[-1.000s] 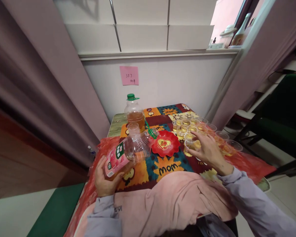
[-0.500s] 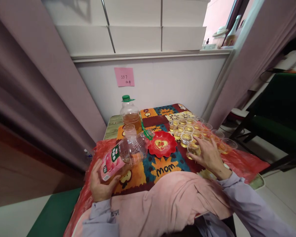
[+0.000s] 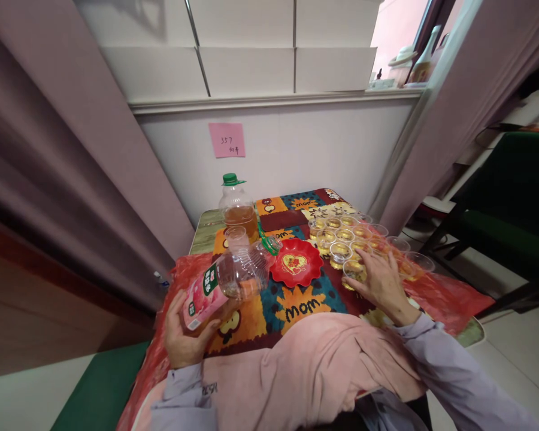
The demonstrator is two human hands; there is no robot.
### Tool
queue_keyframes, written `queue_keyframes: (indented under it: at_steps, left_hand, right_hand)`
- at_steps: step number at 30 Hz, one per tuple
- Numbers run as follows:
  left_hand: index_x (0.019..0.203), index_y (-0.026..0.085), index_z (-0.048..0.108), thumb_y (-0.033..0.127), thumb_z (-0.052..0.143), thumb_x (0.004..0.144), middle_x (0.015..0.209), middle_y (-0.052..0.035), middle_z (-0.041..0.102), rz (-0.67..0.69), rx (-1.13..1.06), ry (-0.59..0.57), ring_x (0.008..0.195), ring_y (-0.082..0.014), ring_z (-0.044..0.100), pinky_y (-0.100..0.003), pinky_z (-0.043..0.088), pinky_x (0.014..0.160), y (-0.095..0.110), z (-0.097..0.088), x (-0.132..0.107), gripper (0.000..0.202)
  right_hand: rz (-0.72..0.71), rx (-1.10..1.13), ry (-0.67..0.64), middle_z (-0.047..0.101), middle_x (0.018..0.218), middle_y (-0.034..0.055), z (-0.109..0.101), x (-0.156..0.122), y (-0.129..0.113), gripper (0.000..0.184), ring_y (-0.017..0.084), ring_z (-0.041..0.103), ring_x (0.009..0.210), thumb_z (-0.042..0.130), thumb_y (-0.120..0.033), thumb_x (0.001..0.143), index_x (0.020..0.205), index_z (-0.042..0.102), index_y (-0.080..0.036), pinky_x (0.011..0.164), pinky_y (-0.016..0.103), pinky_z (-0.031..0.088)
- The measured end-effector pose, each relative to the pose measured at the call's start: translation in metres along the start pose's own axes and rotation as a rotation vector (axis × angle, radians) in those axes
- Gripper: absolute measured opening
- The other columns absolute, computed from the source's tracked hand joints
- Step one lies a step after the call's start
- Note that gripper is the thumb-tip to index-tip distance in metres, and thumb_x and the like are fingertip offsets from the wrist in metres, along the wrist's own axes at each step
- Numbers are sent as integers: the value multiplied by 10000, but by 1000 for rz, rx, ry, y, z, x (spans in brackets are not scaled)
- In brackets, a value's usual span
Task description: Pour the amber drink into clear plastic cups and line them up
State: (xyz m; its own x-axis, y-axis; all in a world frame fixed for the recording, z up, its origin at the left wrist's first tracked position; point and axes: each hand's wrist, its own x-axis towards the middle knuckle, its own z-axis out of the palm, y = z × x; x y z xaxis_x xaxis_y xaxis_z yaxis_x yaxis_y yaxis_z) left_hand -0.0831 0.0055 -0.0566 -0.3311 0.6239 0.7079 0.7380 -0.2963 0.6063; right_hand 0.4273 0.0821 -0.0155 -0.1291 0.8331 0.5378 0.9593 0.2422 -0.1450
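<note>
My left hand point(image 3: 186, 335) is wrapped round the base of a big clear juice bottle point(image 3: 242, 275) with a pink label. The bottle is tilted, its green-ringed neck pointing right towards a red scalloped plate point(image 3: 312, 266), which bears a gold heart. My right hand point(image 3: 381, 284) has its thumb and fingers closed about a small clear plastic cup point(image 3: 354, 272) of yellowish liquid at the near left of a group. Several like cups point(image 3: 341, 252) stand close together beyond and beside it, some partly behind my right hand.
A second juice bottle point(image 3: 240, 218) with a green cap stands upright at the back left, partly behind the held one. A patterned mat point(image 3: 303, 308) and red plastic sheeting point(image 3: 458, 296) cover the table. A green chair point(image 3: 512, 185) is at the right, a wall point(image 3: 291, 155) behind.
Almost nothing differs. My right hand and the cup at its fingers appear very slightly lower and to the right, with the view itself shifting a little. The held bottle keeps its tilt.
</note>
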Motion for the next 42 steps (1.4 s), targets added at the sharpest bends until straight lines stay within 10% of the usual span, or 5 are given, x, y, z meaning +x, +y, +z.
queue_keyframes:
  at_steps: [32,42]
  left_hand:
    - [1518,179,572,511,944,744,1543,-207,622,58,-14,-5,1437,-413,608,-610,448,1240,2,-2,2,920]
    - [1504,188,561,593,926,739,1548,-213,612,51,-19,-1,1448,-428,596,-637,446,1234,0,0,-2,940]
  right_hand:
    - [-17,-115,-33,741,1391,246,11,-11,2,682,414,646,1355,596,-449,1010,1601,474,-130,1272,728,219]
    - [-118,24,127,737,1418,240,-25,9,-11,691,431,663,1344,609,-614,1028,1541,556,-154,1263,727,274]
